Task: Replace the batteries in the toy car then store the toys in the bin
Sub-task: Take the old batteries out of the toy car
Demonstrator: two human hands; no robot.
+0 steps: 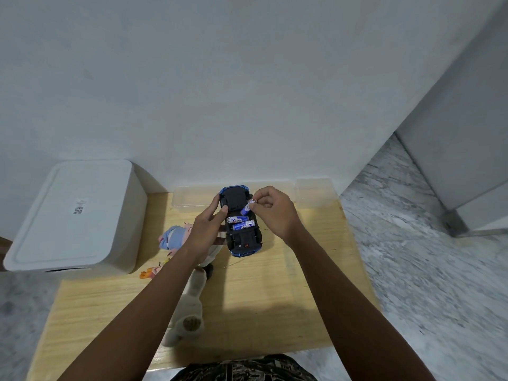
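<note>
At frame centre, my left hand (207,229) gripped the upturned blue toy car (242,220), its black plastic underside showing two glossy cylindrical batteries (242,222) in the bay. My right hand (272,211) pinched a third battery (246,208) above them. A white rounded lidded bin (74,215) sat left on the pale wooden table (261,292).

Home corner: marble floor (412,243), low wooden table (261,298), plush toys (171,237).

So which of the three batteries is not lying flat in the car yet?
The battery pinched by the right hand, tilted at the far end of the compartment. The other two batteries lie flat, side by side, in the upturned car.
</note>
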